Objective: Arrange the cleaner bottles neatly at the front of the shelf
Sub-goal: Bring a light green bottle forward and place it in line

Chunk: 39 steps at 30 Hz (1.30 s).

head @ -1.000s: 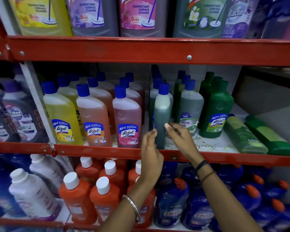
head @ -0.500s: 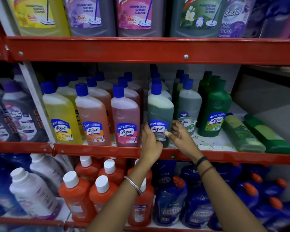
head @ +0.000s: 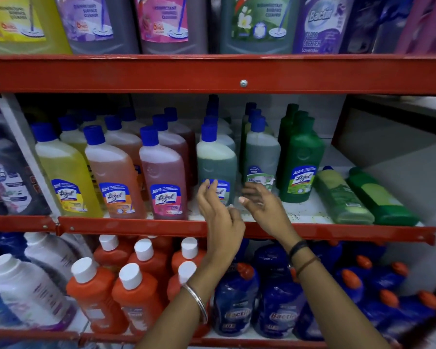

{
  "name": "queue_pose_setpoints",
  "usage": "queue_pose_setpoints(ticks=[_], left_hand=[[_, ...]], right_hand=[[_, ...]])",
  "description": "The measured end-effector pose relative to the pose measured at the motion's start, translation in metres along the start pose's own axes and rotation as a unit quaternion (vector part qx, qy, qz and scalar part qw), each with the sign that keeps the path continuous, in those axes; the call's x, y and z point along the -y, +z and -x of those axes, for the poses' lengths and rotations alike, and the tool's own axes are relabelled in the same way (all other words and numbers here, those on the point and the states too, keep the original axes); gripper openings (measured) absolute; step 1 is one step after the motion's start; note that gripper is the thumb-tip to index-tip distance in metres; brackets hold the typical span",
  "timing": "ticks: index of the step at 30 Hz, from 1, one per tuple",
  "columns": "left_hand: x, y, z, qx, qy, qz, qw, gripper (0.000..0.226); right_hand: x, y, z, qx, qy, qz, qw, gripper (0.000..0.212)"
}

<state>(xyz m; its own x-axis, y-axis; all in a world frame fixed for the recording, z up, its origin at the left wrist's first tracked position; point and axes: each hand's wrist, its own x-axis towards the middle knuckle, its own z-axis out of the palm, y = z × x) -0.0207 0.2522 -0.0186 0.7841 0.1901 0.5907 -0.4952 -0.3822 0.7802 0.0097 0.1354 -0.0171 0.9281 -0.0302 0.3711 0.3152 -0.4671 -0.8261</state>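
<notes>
Red steel edges the middle shelf, where a front row of upright cleaner bottles faces out: a yellow bottle, an orange bottle, a pink bottle and a grey-green bottle, all with blue caps. The grey-green bottle stands near the shelf's front edge, label forward, just right of the pink one, with more bottles lined up behind it. To its right stand a paler green bottle with a torn label and a dark green bottle; two more green bottles lie on their sides further right.

Both hands are raised in front of the grey-green bottle. The left hand is open, fingers loosely spread across the lower label, holding nothing; whether its fingertips touch the bottle I cannot tell, as they are blurred. The right hand is also open and empty, palm turned inward, just beside the bottle's lower right side, in front of the paler green bottle. A metal bangle circles the left wrist; dark bands circle the right.
</notes>
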Motion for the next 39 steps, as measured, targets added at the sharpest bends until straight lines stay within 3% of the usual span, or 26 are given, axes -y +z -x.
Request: queue_pose_setpoints(ticks=[3,6,8,10,14,18,22,25,28,31,33,39], left_hand=[[-0.021,0.034,0.007,0.036,0.074,0.034,0.996,0.049],[-0.038,0.081,0.009,0.155,0.084,0.039,0.984,0.041],[-0.044,0.122,0.01,0.245,0.046,0.022,0.968,0.037],[-0.05,0.162,0.011,0.31,-0.017,-0.007,0.951,0.036],[-0.066,0.215,0.008,0.348,-0.181,0.004,0.92,0.029],[-0.068,0.236,-0.009,0.307,-0.343,0.06,0.886,0.044],[-0.07,0.233,-0.025,0.35,-0.387,0.105,0.846,0.05],[-0.064,0.232,-0.032,0.36,-0.383,0.123,0.842,0.064],[-0.055,0.233,-0.03,0.349,-0.373,0.128,0.85,0.086],[-0.079,0.201,-0.016,0.353,-0.347,0.144,0.857,0.061],[-0.083,0.182,-0.007,0.367,-0.321,0.157,0.859,0.045],[-0.084,0.116,0.009,0.353,-0.2,0.201,0.891,0.05]], right_hand=[[-0.012,-0.057,0.013,-0.108,-0.008,0.07,0.992,0.028],[-0.029,-0.12,0.021,-0.188,0.053,0.243,0.95,0.032],[-0.039,-0.155,0.024,-0.153,0.164,0.356,0.907,0.039],[-0.044,-0.175,0.024,-0.097,0.255,0.389,0.88,0.039],[-0.047,-0.196,0.015,-0.037,0.278,0.374,0.884,0.026],[-0.054,-0.201,0.007,-0.024,0.289,0.324,0.901,0.023],[-0.058,-0.2,0.008,-0.047,0.281,0.295,0.912,0.029],[-0.062,-0.208,0.008,-0.063,0.279,0.219,0.933,0.028],[-0.068,-0.213,0.008,-0.1,0.304,-0.027,0.947,0.036],[-0.067,-0.22,0.018,-0.083,0.301,-0.224,0.923,0.037],[-0.06,-0.22,0.028,-0.056,0.273,-0.243,0.929,0.035],[-0.028,-0.191,0.051,-0.057,0.147,-0.232,0.96,0.043]])
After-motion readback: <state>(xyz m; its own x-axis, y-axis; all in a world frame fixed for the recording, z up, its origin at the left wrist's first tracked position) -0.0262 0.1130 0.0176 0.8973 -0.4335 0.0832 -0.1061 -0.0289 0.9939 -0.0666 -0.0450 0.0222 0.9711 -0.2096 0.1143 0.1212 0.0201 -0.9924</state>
